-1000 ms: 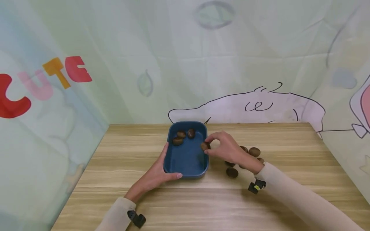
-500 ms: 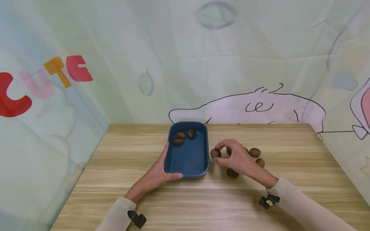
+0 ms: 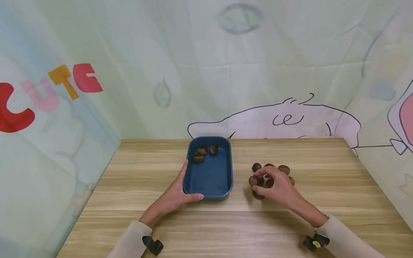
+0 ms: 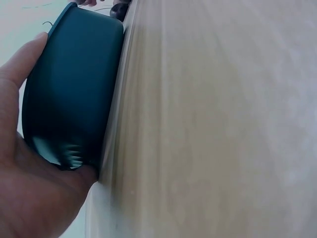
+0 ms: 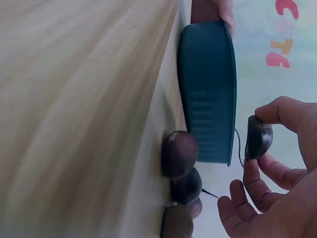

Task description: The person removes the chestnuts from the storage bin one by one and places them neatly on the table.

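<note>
A dark blue rectangular plastic box [image 3: 209,175] stands on the wooden table, with three brown chestnuts [image 3: 202,150] at its far end. My left hand [image 3: 174,193] holds the box at its near left corner, thumb along the near side and fingers on the left wall. Between thumb and fingertips my right hand [image 3: 279,188] pinches a chestnut [image 5: 259,138], raised above the table in the right wrist view. Below and around that hand lie several loose chestnuts [image 3: 284,169], some partly hidden by it.
The wooden table [image 3: 206,229] ends at the back against a printed cloth [image 3: 142,89], which also hangs along the sides. Both forearms carry a small black camera [image 3: 152,245] at the sleeve cuff.
My right hand has moved right and towards me, from the box's right rim to above the loose chestnuts, with the chestnut still pinched. The left hand and the box have stayed put.
</note>
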